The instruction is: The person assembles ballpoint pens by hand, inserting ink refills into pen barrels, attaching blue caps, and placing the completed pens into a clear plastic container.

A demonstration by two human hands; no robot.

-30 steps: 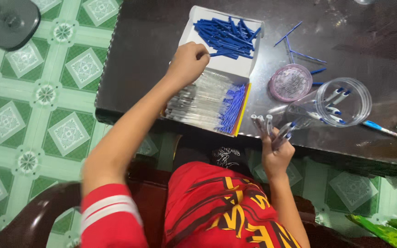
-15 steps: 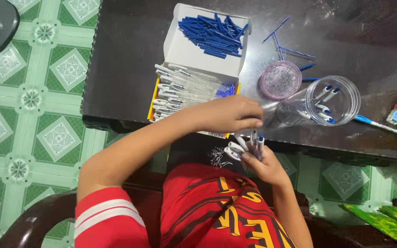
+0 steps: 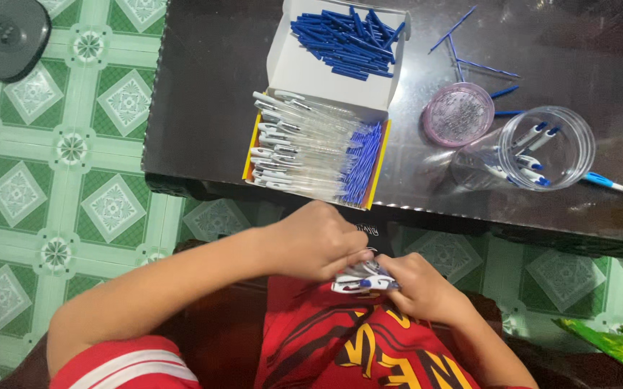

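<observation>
Both hands meet at lower centre of the frame, above a red shirt (image 3: 340,353): the left hand (image 3: 315,241) curls its fingers onto a small bundle of white pens with blue tips (image 3: 360,278), which the right hand (image 3: 419,288) grips from the other side. Above them, on the dark table (image 3: 203,86), an open yellow box (image 3: 311,148) holds rows of clear pen barrels. Blue refills (image 3: 346,32) fill its raised lid. To the right stand a pink lid (image 3: 458,114) and a clear cup (image 3: 542,148) of finished pens.
</observation>
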